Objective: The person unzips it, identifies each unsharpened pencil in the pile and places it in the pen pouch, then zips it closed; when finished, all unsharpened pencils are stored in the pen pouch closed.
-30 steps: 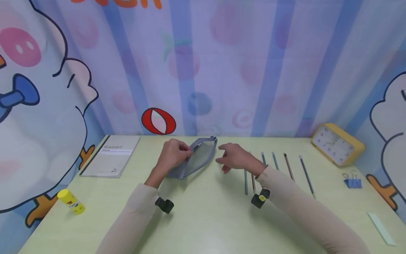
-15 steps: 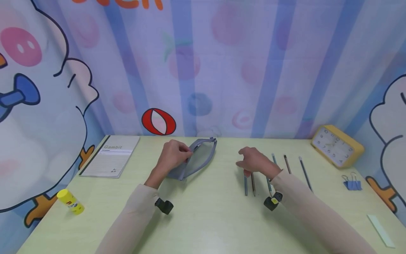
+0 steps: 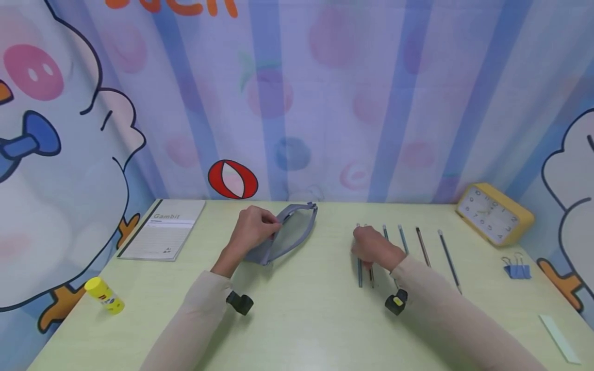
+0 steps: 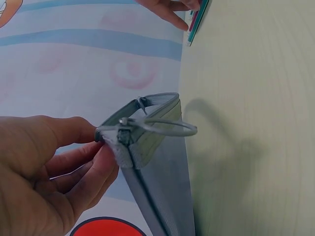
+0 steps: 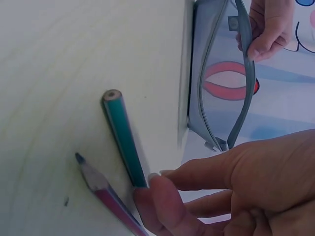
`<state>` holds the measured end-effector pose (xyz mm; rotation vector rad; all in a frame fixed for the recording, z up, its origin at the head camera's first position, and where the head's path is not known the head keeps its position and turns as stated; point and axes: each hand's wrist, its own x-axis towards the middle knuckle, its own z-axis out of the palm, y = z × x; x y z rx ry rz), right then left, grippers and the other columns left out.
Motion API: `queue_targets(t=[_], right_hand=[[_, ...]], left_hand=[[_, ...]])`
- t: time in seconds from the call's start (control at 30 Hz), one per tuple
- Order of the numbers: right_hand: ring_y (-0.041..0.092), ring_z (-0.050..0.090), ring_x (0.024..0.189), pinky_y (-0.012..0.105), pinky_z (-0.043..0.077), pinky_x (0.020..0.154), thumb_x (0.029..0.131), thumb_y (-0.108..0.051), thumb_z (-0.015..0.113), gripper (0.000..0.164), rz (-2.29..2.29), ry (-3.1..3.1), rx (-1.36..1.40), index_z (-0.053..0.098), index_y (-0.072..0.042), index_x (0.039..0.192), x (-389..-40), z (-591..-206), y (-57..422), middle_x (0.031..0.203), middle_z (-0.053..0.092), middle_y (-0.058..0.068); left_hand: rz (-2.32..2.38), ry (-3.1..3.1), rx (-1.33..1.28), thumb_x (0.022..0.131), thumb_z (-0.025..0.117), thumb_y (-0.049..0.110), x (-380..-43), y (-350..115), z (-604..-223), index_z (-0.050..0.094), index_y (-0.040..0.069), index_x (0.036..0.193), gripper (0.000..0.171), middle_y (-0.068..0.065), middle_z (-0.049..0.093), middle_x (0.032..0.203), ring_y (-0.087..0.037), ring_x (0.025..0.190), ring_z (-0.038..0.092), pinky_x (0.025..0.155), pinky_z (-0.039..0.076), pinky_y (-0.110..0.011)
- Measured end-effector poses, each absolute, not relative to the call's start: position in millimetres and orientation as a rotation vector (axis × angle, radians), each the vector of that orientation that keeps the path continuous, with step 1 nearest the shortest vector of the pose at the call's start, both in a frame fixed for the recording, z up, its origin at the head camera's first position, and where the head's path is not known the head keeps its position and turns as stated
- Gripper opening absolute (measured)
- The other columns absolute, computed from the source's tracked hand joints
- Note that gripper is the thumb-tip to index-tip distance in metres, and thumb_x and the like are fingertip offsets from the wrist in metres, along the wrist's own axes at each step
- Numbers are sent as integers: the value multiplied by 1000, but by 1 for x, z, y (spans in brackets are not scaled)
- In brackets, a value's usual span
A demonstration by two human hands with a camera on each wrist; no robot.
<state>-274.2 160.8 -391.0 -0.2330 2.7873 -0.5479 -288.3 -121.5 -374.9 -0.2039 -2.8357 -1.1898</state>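
Observation:
My left hand (image 3: 252,226) pinches the rim of a grey zip pencil case (image 3: 262,254) between thumb and fingers. In the left wrist view the case (image 4: 165,179) stands with its mouth spread and a loop hanging from the zip end. My right hand (image 3: 377,245) is down at the leftmost pencils. In the right wrist view, its thumb and fingers close round a green pencil (image 5: 123,140), whose unsharpened end points away from the hand. Beside it lies a sharpened dark red pencil (image 5: 109,196), partly hidden by the fingers.
More pencils (image 3: 447,257) lie in a row to the right. Beyond them are a yellow clock (image 3: 494,214), blue binder clips (image 3: 517,271) and a pale green strip (image 3: 559,339). On the left lie a notebook (image 3: 162,232) and a yellow glue stick (image 3: 104,295). A printed curtain (image 3: 325,103) borders the table.
My right hand has moved right, away from the pencil case, and come down onto the leftmost pencils, its fingers drawing together. My left hand and the case have stayed in place.

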Motion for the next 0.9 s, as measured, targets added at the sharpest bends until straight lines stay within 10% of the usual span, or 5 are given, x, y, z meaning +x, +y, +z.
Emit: queue_targets(t=[0.9], right_hand=[[18, 63, 55, 25, 50, 50, 97, 7, 51, 15, -369, 2857, -274, 58, 7, 110, -266, -398, 150, 77, 59, 13]], left_hand=[[-1170, -2842, -199, 90, 74, 18, -288, -123, -375, 80, 7, 95, 14, -6, 77, 82, -10, 62, 67, 63, 53, -25]])
